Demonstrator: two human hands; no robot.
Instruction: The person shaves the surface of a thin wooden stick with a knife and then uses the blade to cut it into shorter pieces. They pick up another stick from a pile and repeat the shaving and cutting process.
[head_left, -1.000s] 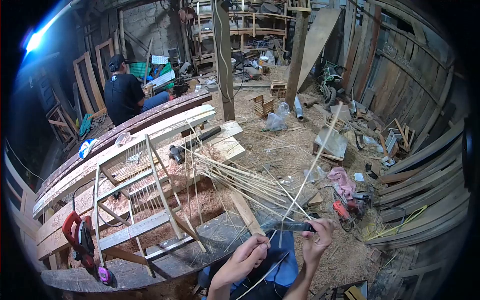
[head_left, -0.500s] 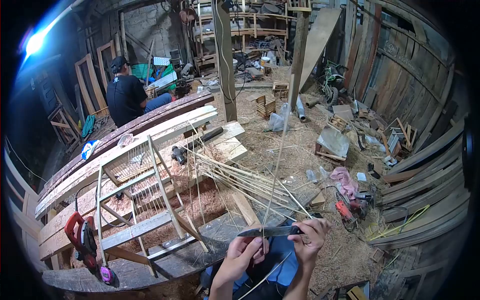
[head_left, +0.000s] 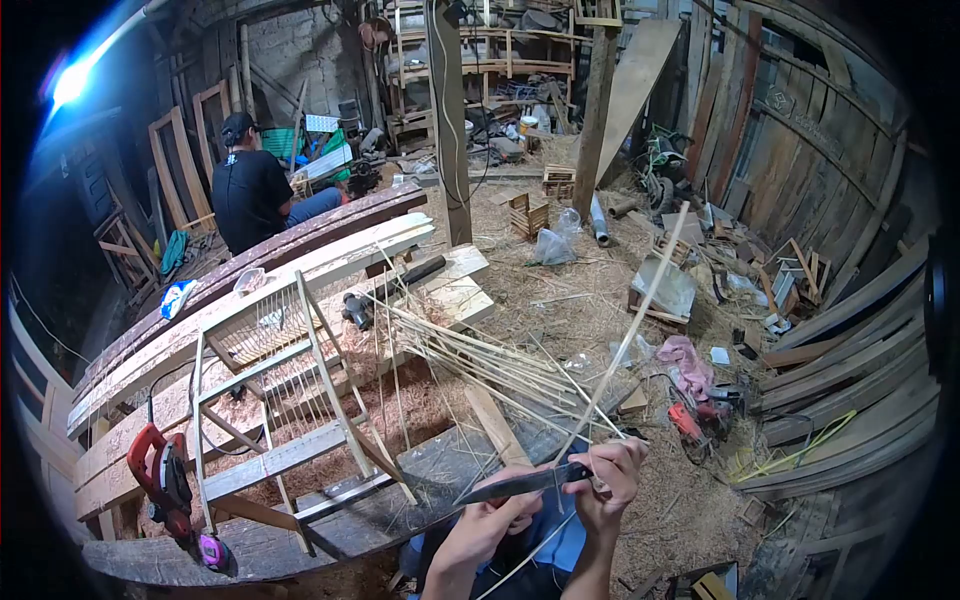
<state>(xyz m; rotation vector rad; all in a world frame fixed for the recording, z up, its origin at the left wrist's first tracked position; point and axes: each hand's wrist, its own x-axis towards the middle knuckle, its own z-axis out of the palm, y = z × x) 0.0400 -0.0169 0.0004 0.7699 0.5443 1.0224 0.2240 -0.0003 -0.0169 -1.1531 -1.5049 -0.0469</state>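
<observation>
My right hand is wrapped around the handle of a knife, its dark blade pointing left. Beneath the blade, my left hand is closed on a thin bamboo strip. The strip crosses the blade near the handle and slants up to the right. A second pale strip lies across my lap below the hands. On the bench just beyond, a pile of thin strips spreads out beside a wooden frame strung with slender rods.
A hammer, a red power tool and a pink tape measure rest on the bench. Another person sits at the back left. A red tool and a pink cloth lie on the shaving-covered floor.
The bamboo strip has swung from nearly upright to a slant toward the right. The knife has tilted, its tip now lower and further left.
</observation>
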